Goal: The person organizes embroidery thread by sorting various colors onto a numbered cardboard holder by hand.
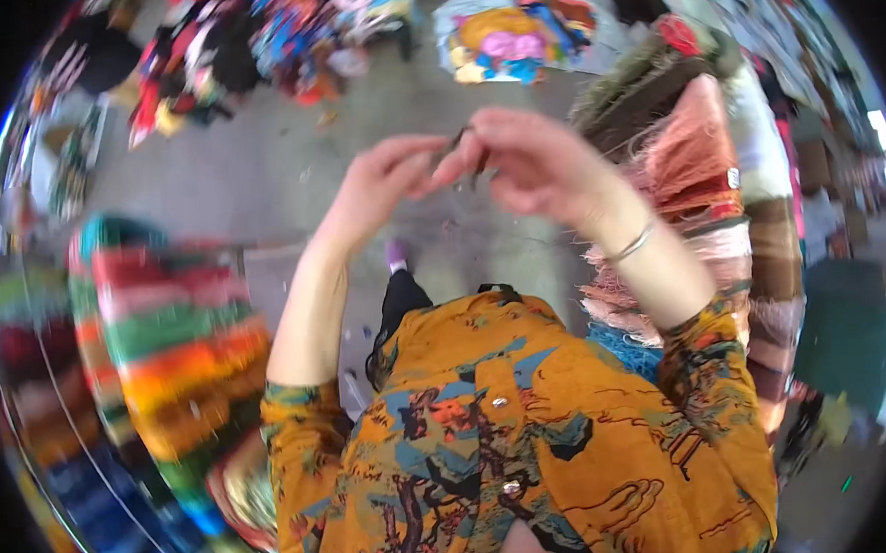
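In front of my body, over the grey floor, my two hands meet at the fingertips, both blurred by motion. My left hand [393, 174] reaches in with bent fingers pressed together. My right hand [532, 162], with a thin bangle [634, 242] at the wrist, curls its fingers in a pinch. A short, dark, thin strand [462, 135] shows between the fingertips, and part of it hangs below the right fingers; its exact kind I cannot tell.
Folded bundles of coloured yarn [181, 340] are stacked at the left. More yarn bundles [692, 153], pink, rust and brown, are stacked at the right. Heaps of mixed yarn [325, 27] and a sheet with a colourful pile [511, 38] lie ahead on the floor [257, 166].
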